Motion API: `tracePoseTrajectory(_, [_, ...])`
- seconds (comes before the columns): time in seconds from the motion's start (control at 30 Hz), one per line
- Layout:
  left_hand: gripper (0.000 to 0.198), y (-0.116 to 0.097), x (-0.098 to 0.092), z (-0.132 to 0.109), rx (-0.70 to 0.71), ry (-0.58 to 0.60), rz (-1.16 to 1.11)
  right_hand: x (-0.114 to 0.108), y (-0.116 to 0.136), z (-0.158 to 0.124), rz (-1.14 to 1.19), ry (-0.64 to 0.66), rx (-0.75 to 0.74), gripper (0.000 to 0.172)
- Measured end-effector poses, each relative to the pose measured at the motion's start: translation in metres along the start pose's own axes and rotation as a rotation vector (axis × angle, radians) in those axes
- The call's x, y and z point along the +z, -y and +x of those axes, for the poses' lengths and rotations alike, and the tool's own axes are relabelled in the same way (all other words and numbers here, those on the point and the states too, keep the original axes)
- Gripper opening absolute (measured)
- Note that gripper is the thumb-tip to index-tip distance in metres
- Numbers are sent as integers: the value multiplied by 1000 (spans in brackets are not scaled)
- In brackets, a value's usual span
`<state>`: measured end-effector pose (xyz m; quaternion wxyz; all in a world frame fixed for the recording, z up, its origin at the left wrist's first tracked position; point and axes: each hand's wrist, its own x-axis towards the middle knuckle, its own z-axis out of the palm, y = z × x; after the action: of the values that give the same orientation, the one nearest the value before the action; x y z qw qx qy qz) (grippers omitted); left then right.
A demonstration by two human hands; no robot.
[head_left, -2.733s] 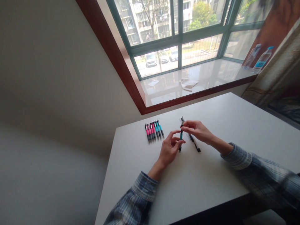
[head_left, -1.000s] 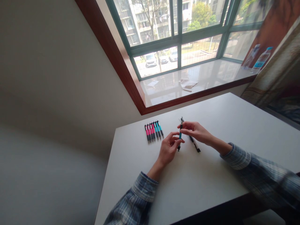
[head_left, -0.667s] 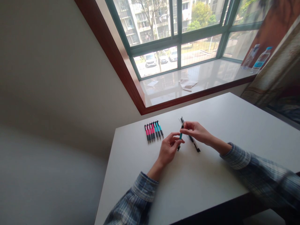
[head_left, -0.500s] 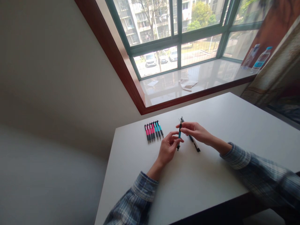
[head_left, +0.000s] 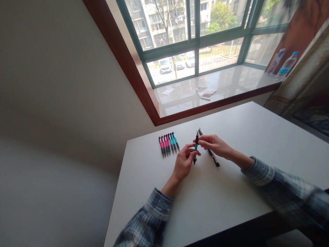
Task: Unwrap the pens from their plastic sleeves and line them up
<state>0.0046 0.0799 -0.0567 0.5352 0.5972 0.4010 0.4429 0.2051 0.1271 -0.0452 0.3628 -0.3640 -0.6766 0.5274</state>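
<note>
A teal and black pen (head_left: 196,146) is held nearly upright above the white table (head_left: 218,199), its pointed metal end away from me. My left hand (head_left: 183,162) pinches its lower part between thumb and fingers. At its upper part, my right hand (head_left: 215,144) has thumb and fingers closed around the black section. Partly under my right hand, a dark, slim pen-like item (head_left: 214,160) lies slantwise on the table. Left of my hands, several pens lie side by side in a row, pink pens (head_left: 164,144) on the left and teal pens (head_left: 173,141) on the right.
Behind the table is a window sill (head_left: 228,80) with a crumpled cloth or paper (head_left: 206,92) and a flat white piece (head_left: 167,91). Two clear bottles, one with a blue cap (head_left: 286,66), stand at its right end beside a curtain (head_left: 298,75).
The held pen has shifted slightly to the left and tilts a little differently. Both hands stay almost where they were, and the row of pens is unmoved.
</note>
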Motion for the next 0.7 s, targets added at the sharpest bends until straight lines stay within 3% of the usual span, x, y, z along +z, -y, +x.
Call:
tracePoseTrajectory(0.23, [34, -1, 1, 0, -4, 14, 17, 0, 3, -1, -45, -57, 2, 38])
tracePoseTrajectory(0.53, [37, 0, 0, 0, -9, 16, -4, -1, -6, 1, 3, -1, -21, 40])
tracePoseTrajectory(0.7, [36, -2, 1, -1, -27, 15, 17, 1, 0, -1, -50, -68, -14, 39])
